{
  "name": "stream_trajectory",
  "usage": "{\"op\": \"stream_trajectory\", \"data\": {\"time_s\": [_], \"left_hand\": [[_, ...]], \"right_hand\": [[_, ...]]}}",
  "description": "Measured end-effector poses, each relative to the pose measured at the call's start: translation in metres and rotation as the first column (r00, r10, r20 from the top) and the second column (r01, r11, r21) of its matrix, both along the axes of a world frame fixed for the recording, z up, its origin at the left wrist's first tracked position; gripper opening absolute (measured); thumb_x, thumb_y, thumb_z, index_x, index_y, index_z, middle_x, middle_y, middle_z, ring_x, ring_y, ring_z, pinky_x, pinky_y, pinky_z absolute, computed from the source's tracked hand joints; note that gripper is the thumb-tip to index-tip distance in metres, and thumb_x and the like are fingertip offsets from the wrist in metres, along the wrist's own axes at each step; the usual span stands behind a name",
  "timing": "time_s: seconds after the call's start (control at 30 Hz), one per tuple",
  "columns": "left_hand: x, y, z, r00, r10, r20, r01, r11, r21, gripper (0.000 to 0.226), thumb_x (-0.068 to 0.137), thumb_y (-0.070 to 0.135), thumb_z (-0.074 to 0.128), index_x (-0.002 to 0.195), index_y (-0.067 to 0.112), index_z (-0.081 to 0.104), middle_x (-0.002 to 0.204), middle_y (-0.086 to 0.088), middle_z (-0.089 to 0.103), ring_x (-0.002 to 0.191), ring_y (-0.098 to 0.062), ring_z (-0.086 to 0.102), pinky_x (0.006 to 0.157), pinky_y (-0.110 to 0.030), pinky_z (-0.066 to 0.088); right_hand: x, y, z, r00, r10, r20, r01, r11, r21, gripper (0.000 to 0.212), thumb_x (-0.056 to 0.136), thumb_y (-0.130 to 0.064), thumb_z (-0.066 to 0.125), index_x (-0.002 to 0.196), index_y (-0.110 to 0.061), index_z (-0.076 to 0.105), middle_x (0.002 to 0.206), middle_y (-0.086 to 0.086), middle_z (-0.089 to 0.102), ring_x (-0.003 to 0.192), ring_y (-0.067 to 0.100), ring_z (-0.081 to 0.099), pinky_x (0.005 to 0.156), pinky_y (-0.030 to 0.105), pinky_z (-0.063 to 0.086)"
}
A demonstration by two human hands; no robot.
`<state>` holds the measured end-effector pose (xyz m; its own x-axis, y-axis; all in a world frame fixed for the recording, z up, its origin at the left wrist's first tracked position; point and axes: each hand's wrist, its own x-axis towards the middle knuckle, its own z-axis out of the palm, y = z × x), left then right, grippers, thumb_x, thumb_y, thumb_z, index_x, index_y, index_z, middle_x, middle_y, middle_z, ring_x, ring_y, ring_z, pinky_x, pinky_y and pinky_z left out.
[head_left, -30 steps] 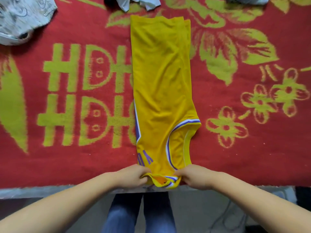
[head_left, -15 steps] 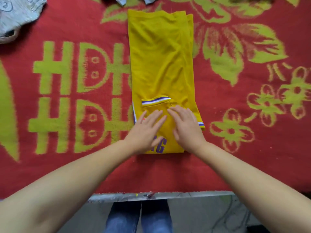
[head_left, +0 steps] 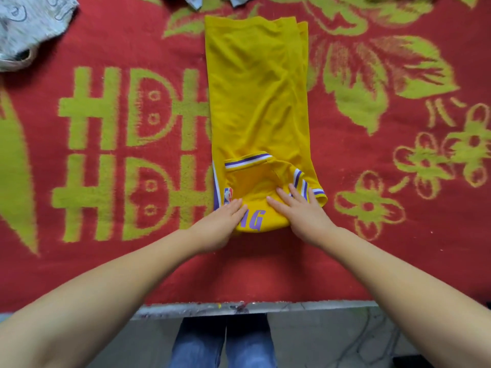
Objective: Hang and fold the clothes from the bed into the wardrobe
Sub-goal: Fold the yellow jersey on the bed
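Pressing flat hands [head_left: 303,211] on jersey [head_left: 257,102]

Red blanket [head_left: 345,256] with green floral pattern; grey floor [head_left: 318,338] below.

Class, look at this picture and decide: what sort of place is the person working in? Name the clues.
Probably a bedroom at home. A red patterned blanket covers what looks like a bed, a yellow jersey is being folded on it, and a grey garment lies at its far corner.
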<state>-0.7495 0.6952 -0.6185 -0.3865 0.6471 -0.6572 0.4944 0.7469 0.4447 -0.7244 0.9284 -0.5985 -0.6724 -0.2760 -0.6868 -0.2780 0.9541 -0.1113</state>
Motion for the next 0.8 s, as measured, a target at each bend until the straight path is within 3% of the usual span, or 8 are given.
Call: {"op": "stream_trajectory", "data": {"time_s": [0.1,0.2,0.27,0.37,0.5,0.6,0.7,0.8], "left_hand": [[-0.018,-0.002,0.022,0.925,0.178,0.336,-0.195,0.981,0.015,0.038,0.093,0.003,0.042,0.126,0.015,0.055,0.126,-0.008,0.057,0.115,-0.024,0.054,0.094,-0.024,0.043],[-0.046,0.001,0.052,0.794,0.228,0.563,-0.222,0.972,-0.080,0.028,0.080,-0.006,0.040,0.075,0.009,0.063,0.064,0.001,0.056,0.059,-0.011,0.048,0.056,-0.022,0.036],[-0.072,-0.002,0.066,0.713,0.316,0.626,-0.326,0.940,-0.103,0.024,0.077,-0.005,0.043,0.065,0.011,0.057,0.053,0.007,0.050,0.050,-0.005,0.044,0.051,-0.021,0.035],[-0.118,-0.008,0.066,0.615,0.501,0.609,-0.579,0.811,-0.082,0.020,0.083,-0.006,0.046,0.073,0.010,0.054,0.059,0.001,0.048,0.055,-0.010,0.046,0.052,-0.020,0.040],[-0.163,-0.001,0.044,0.309,0.825,0.473,-0.947,0.315,0.069,0.022,0.092,0.000,0.044,0.079,0.014,0.055,0.058,0.002,0.045,0.045,-0.005,0.042,0.040,-0.012,0.033],[-0.175,0.012,0.020,0.042,0.886,0.462,-0.985,-0.041,0.168,0.018,0.098,0.019,0.044,0.112,0.014,0.054,0.088,-0.003,0.059,0.072,-0.011,0.054,0.055,-0.015,0.045],[-0.153,0.022,0.009,0.318,0.948,0.012,-0.906,0.300,0.298,0.057,0.099,0.035,0.042,0.149,0.012,0.025,0.143,-0.009,0.040,0.131,-0.023,0.039,0.107,-0.035,0.031],[-0.109,0.046,-0.003,0.656,0.646,-0.389,-0.556,0.763,0.329,0.062,0.096,0.044,0.027,0.151,0.016,0.024,0.158,-0.007,0.021,0.147,-0.022,0.016,0.116,-0.051,0.009]], "right_hand": [[-0.012,0.000,0.026,0.952,-0.022,0.304,0.059,0.992,-0.112,0.073,0.089,0.005,0.038,0.151,-0.031,0.025,0.158,0.004,0.024,0.146,0.028,0.018,0.114,0.049,0.024],[-0.030,0.004,0.055,0.876,-0.048,0.481,0.163,0.966,-0.201,0.044,0.083,0.003,0.042,0.116,-0.020,0.061,0.102,0.005,0.066,0.095,0.017,0.061,0.071,0.024,0.045],[-0.055,0.011,0.066,0.862,-0.104,0.496,0.241,0.945,-0.219,0.025,0.080,0.004,0.044,0.082,-0.017,0.057,0.070,-0.002,0.058,0.062,0.007,0.057,0.050,0.018,0.039],[-0.102,0.025,0.065,0.886,-0.301,0.353,0.417,0.850,-0.322,0.021,0.083,-0.002,0.054,0.087,-0.020,0.063,0.085,-0.002,0.066,0.078,0.011,0.058,0.069,0.026,0.046],[-0.147,0.028,0.037,0.795,-0.606,0.020,0.567,0.731,-0.379,0.040,0.095,-0.016,0.050,0.135,-0.017,0.051,0.113,0.007,0.062,0.083,0.019,0.055,0.066,0.029,0.041],[-0.156,0.019,0.015,0.622,-0.776,-0.106,0.634,0.578,-0.515,0.048,0.100,-0.021,0.046,0.146,-0.015,0.035,0.136,0.011,0.051,0.114,0.025,0.054,0.092,0.036,0.042],[-0.143,0.001,0.003,0.643,-0.711,-0.283,0.557,0.688,-0.464,0.053,0.101,-0.023,0.040,0.151,-0.015,0.024,0.156,0.007,0.029,0.145,0.025,0.023,0.115,0.046,0.020],[-0.119,-0.028,-0.010,0.813,-0.431,-0.392,0.312,0.890,-0.332,0.054,0.098,-0.031,0.035,0.151,-0.022,0.028,0.159,0.004,0.022,0.148,0.025,0.014,0.114,0.059,0.010]]}}
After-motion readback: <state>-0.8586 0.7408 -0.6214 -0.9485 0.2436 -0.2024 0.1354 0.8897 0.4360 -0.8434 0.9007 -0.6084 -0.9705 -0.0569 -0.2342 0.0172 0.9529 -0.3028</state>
